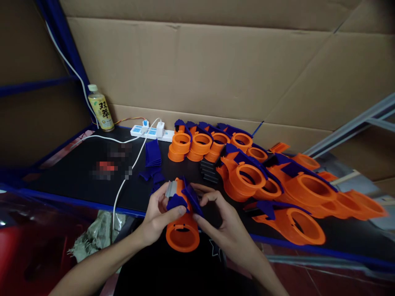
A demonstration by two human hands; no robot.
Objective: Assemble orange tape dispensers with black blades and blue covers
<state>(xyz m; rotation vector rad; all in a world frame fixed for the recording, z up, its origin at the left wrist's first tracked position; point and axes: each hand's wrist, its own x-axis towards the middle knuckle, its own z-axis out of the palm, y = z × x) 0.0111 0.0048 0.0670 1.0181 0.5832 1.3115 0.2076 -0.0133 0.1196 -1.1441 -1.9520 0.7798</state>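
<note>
Close to my body, an orange tape dispenser point(182, 236) with a round hub is tilted with its ring toward me. My left hand point(160, 213) is closed around its upper part, thumb on a dark blue jagged-edged piece point(177, 202). A greyish strip point(171, 189) shows at the dispenser's top by the left fingers. My right hand point(220, 216) pinches a flat dark blue plate point(191, 198) standing against the dispenser's right side. Whether the plate is fastened cannot be seen. Just beyond the hands lie loose blue pieces point(153, 176) and a stack of blue plates point(153, 153).
Several orange dispensers with blue parts, one a near dispenser point(304, 226), crowd the black table point(92, 185) on the right. Black ridged strips point(209, 170) lie beside them. A white power strip point(152, 132), its cable point(123, 185) and a drink bottle point(101, 109) are at the back.
</note>
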